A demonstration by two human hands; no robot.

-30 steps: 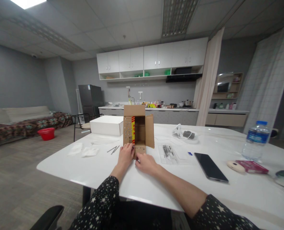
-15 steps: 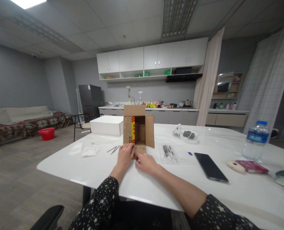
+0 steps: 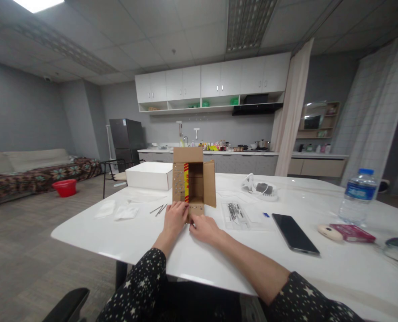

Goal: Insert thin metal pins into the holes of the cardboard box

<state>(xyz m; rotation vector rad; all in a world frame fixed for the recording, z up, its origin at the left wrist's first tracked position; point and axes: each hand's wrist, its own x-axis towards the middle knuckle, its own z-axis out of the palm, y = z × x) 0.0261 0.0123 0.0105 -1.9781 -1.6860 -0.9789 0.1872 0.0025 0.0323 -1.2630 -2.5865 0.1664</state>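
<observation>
From your head camera, your left hand [image 3: 175, 218] and right hand [image 3: 204, 227] both rest on the lower front flap of the open cardboard box [image 3: 194, 182], fingers curled on it; whether they pinch it, you cannot tell. The box stands near the table's [image 3: 145, 232] front edge, with a phone [image 3: 294, 233] lying off to its right.
</observation>
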